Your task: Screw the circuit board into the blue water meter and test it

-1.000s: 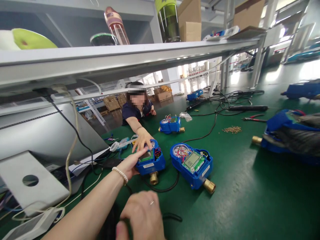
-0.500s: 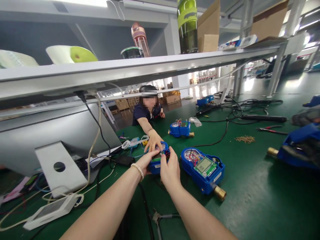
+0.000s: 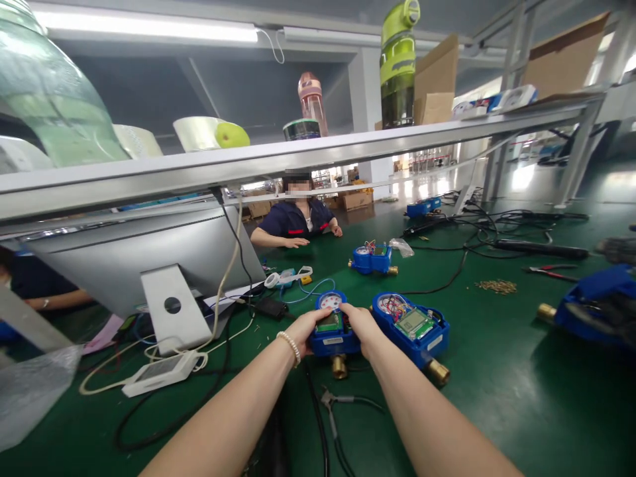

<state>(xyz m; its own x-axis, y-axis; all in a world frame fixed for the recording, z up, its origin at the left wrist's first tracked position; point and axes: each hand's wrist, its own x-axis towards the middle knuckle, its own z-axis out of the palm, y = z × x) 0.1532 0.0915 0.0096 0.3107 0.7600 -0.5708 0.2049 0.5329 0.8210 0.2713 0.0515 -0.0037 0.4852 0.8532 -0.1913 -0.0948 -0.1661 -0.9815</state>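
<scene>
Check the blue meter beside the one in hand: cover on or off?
Off. The neighbouring blue meter lies open-topped, its green circuit board and coloured wires exposed.

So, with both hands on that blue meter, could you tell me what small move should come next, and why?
Probably draw the blue brass-fitted water meter a little nearer: left hand and right hand grip its sides at full arm's stretch, and a second open blue meter sits close beside it.

Head view, low, forward across bench (image 3: 497,411)
</scene>
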